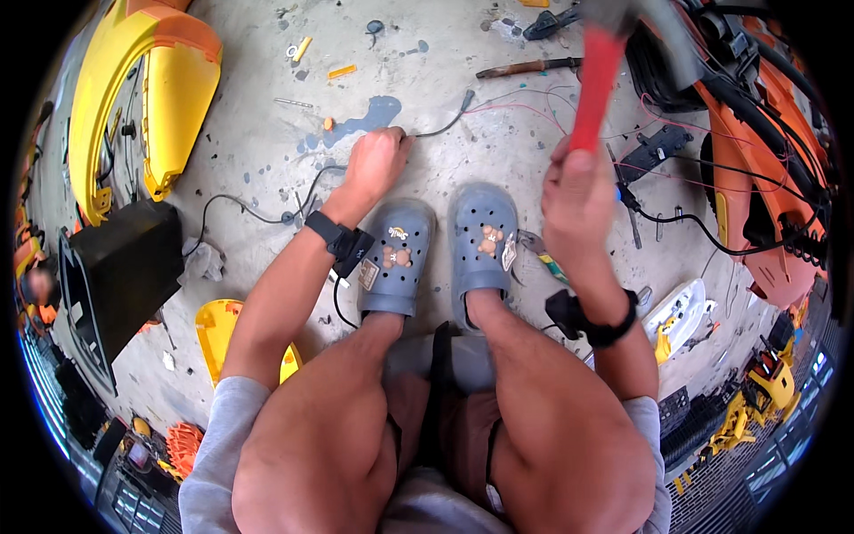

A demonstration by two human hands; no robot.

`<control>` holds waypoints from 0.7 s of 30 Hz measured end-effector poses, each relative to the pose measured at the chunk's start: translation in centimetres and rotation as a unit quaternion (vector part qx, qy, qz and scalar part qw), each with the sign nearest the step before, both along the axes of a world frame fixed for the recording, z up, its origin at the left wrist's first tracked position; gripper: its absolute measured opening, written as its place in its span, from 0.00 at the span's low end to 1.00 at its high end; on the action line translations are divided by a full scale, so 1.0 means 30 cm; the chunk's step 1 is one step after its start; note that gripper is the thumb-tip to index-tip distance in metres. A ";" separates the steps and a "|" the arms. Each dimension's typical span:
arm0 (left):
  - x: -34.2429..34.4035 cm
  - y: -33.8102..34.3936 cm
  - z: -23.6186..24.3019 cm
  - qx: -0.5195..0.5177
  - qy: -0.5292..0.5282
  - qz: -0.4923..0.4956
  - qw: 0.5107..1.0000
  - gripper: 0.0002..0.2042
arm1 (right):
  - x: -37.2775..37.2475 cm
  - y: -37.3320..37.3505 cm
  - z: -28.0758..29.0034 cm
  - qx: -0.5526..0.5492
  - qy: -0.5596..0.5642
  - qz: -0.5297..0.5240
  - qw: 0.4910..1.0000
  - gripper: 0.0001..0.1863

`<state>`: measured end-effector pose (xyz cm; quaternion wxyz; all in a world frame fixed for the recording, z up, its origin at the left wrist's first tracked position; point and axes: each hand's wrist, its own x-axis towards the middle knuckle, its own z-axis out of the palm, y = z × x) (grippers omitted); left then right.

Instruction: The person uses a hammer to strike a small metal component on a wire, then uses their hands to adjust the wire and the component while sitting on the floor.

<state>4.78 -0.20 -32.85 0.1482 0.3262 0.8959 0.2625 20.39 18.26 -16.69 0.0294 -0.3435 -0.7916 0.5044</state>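
Note:
On the concrete floor ahead of my feet, my left hand [378,162] is closed round a thin black cable [436,131]. A short end of the cable comes out past my fingers to a dark tip, and the rest runs left along the floor. My right hand [576,191] grips the red handle of a hammer [598,93], held up at the right. The hammer's head is blurred near the top edge. Just beyond that hand, thin pink wires and a black bracket [656,151] lie on the floor. Beside my right shoe lie pliers [543,252] with green and yellow grips.
Yellow body panels [182,98] and a black box [124,267] are at the left. An orange machine part [743,133] with cables stands at the right. A rusty rod [525,68], a wet patch [369,116] and a white tray [685,307] are on the floor.

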 end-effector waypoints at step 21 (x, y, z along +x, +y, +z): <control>0.002 -0.030 -0.006 -0.014 0.015 -0.075 0.997 0.08 | 0.037 0.097 -0.240 0.126 -0.047 0.064 0.989 0.25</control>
